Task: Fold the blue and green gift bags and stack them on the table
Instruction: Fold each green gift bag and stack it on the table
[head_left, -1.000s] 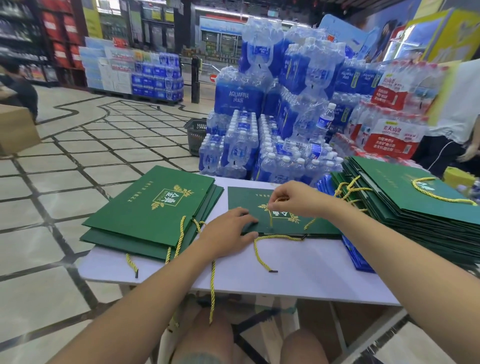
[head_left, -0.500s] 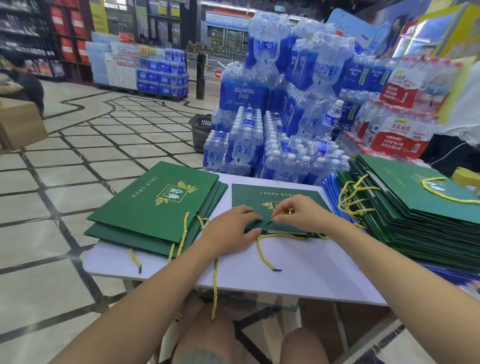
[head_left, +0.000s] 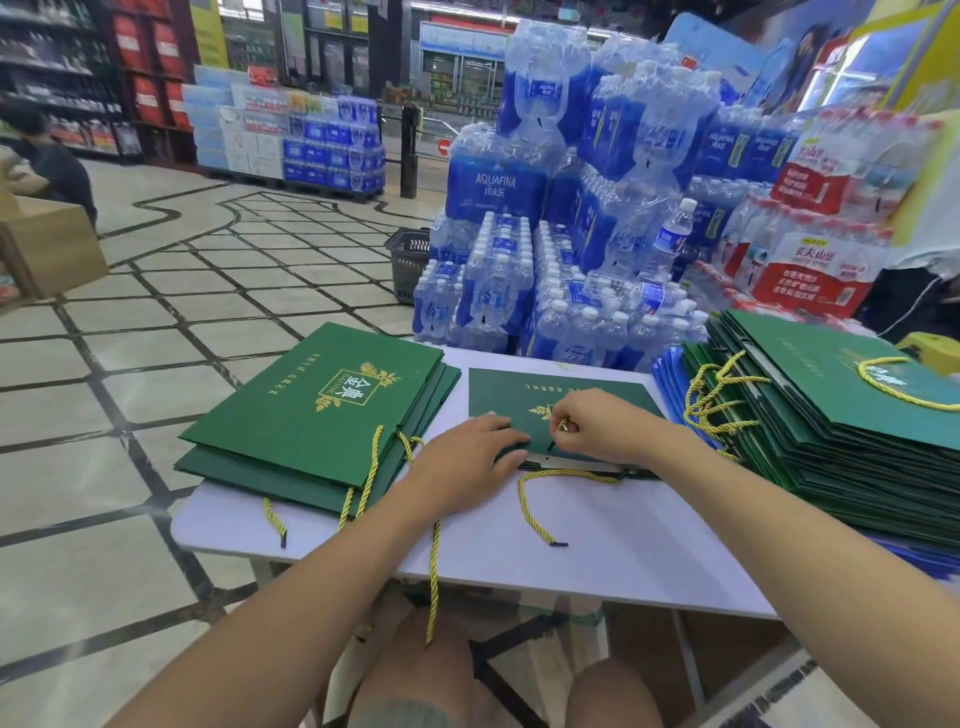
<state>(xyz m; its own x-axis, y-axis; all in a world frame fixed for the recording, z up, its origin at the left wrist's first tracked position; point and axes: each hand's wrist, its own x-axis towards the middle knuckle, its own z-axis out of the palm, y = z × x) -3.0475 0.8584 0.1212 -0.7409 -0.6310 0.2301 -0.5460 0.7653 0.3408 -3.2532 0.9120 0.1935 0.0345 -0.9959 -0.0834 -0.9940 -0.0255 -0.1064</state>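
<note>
Head view: the left hand lies flat on the green bag, probably steadying it, while right hand fingers pinch its yellow cord.

Dark green gift bags with gold-and-white emblems and yellow twisted cord handles lie on a white table; blue-labelled water packs beyond its far edge.

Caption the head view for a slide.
Left hand rests on a flat green bag; right hand pinches its gold cord.
</note>
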